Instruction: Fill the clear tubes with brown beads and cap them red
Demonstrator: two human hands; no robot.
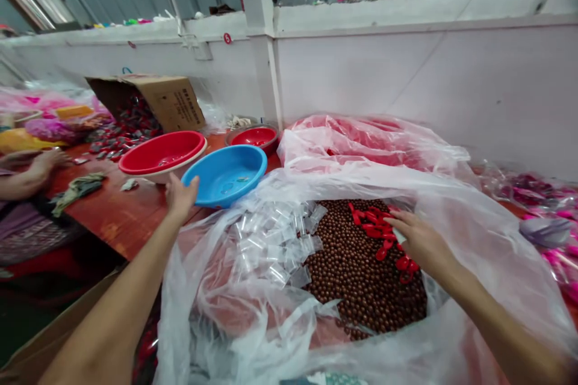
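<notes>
My left hand (179,195) is at the left rim of a blue basin (221,177), thumb and fingers apart; whether it touches the rim I cannot tell. A few small clear bits lie in the basin. My right hand (419,239) reaches over a heap of red plastic pieces (374,225), fingers stretched out with their tips at the heap. Something white (400,237) shows by its fingers, too blurred to name. The red pieces lie on many round brown beads (356,264). Left of the beads is a pile of clear plastic pieces (271,246). All three rest in a large clear plastic bag (203,289).
A red basin (165,150) stands left of the blue one, a smaller red bowl (255,135) behind. A tipped cardboard box (174,102) spills small red and dark packets. A grey-green cloth (79,189) lies near another person's hand (47,161). Pink-filled bags (361,141) line the wall.
</notes>
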